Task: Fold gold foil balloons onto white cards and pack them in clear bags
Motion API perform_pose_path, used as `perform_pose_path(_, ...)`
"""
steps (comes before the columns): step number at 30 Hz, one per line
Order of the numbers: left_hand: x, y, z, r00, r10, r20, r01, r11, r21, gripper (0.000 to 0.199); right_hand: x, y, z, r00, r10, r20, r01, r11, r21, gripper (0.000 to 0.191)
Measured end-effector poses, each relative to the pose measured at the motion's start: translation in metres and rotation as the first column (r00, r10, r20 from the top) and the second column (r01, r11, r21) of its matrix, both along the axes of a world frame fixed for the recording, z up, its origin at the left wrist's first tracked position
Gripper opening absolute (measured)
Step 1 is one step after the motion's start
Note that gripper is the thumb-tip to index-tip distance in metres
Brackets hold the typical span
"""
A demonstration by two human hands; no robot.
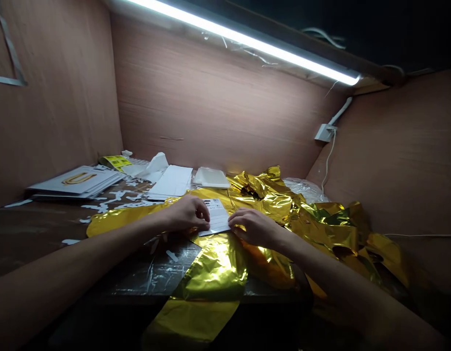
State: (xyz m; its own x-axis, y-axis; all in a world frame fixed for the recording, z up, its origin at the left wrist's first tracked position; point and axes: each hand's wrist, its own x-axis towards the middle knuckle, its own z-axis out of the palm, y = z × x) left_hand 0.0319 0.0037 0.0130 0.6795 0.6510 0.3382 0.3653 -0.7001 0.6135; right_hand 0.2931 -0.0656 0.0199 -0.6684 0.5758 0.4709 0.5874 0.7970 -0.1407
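Observation:
A small white printed card [218,215] lies on gold foil in the middle of the table. My left hand [187,213] pinches its left edge, thumb and fingers together. At the opposite edge, my right hand [253,225] has its fingertips closed on the card as well. Beneath the card, a flat strip of shiny gold foil [218,273] runs toward me and hangs over the table's front edge. More crumpled gold foil [276,195] heaps up behind and to the right of my right hand.
On the left sits a stack of white cards with a gold U [79,180]. White sheets [170,181], a white tray-like piece [211,177] and a yellow label sheet [118,162] lie at the back. White paper scraps [119,196] litter the tabletop. Wooden panels enclose it.

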Motion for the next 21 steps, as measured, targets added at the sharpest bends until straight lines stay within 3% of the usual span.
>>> perform_pose_path(4, 0.001, 0.001, -0.008, 0.999, -0.001, -0.043, -0.002, 0.998, -0.067, 0.012, -0.033, -0.009, -0.003, 1.0, 0.009, 0.03, -0.006, 0.992, -0.124, 0.018)
perform_pose_path(8, -0.001, 0.004, -0.009, 0.994, 0.022, -0.104, -0.033, 0.994, -0.108, 0.015, -0.059, -0.018, -0.008, 0.996, -0.086, -0.013, 0.078, 0.95, -0.301, 0.015)
perform_pose_path(11, -0.001, 0.006, -0.008, 0.991, 0.032, -0.13, -0.048, 0.991, -0.126, 0.016, -0.065, -0.019, -0.01, 0.99, -0.139, -0.036, 0.119, 0.934, -0.337, 0.015)
perform_pose_path(16, -0.001, 0.006, -0.01, 0.989, 0.044, -0.143, -0.063, 0.99, -0.126, 0.012, -0.066, -0.017, -0.015, 0.991, -0.136, -0.005, 0.129, 0.953, -0.274, 0.017)
perform_pose_path(21, 0.0, 0.004, -0.009, 0.993, 0.026, -0.119, -0.042, 0.989, -0.139, 0.013, -0.067, -0.023, -0.021, 0.99, -0.077, 0.122, 0.085, 0.995, -0.061, 0.018)
